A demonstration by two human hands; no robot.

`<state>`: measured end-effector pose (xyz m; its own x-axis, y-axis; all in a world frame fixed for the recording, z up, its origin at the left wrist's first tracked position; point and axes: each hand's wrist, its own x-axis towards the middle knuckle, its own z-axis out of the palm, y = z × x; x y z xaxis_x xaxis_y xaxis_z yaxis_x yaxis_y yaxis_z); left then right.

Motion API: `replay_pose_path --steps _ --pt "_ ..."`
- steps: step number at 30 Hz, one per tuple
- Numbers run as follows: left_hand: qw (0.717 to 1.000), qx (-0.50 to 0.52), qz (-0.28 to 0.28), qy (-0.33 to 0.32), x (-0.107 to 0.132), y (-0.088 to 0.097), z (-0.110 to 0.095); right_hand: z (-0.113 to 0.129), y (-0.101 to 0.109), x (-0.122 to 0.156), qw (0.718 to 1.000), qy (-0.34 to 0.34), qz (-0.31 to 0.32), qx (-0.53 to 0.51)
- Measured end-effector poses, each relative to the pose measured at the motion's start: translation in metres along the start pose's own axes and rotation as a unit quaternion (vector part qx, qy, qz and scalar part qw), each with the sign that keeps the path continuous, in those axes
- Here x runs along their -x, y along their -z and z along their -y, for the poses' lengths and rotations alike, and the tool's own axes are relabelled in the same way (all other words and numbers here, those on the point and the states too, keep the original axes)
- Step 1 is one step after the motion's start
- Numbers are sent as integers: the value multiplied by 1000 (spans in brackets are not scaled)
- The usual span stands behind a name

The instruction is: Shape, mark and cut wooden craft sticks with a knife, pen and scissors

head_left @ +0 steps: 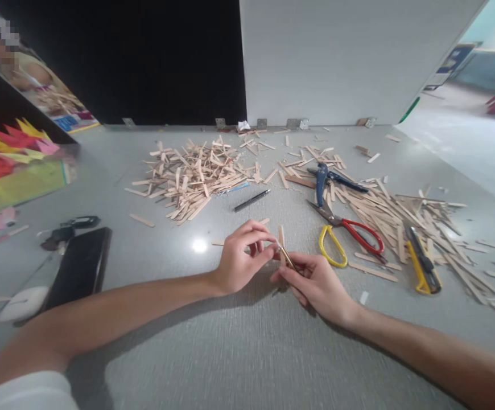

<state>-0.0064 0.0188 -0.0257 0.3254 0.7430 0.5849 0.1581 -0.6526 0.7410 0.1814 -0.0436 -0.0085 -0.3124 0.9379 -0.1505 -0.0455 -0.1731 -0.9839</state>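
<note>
My right hand [318,282] is closed, holding a flat wooden craft stick [281,234] upright together with a thin, brass-coloured rod [289,259] that slants across it. From the other side my left hand [245,256] reaches in, thumb and forefinger pinched at the rod's upper end. Whatever sits between those left fingertips is too small to make out. Just beyond the hands a dark pen [251,200] lies on the grey table. Scissors [337,223] with one yellow and one red handle rest to the right of my right hand.
A large heap of craft sticks [196,176] lies far left of centre, with more sticks [373,208] at right. Blue-handled pliers [322,182] and a yellow utility knife [422,262] are among them. A phone [77,262], keys [62,234] and a white mouse [24,302] lie at left.
</note>
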Motion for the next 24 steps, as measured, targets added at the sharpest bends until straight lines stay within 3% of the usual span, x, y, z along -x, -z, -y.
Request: replay_pose_path --steps 6,15,24 --pt "998 -25 7 -56 3 -1 1 -1 -1 3 996 -7 -23 85" --pt "996 -44 3 -80 4 -1 0 -6 -1 6 974 89 -45 205" --pt "992 -77 12 -97 5 -1 -1 -14 -4 9 970 99 -55 215"
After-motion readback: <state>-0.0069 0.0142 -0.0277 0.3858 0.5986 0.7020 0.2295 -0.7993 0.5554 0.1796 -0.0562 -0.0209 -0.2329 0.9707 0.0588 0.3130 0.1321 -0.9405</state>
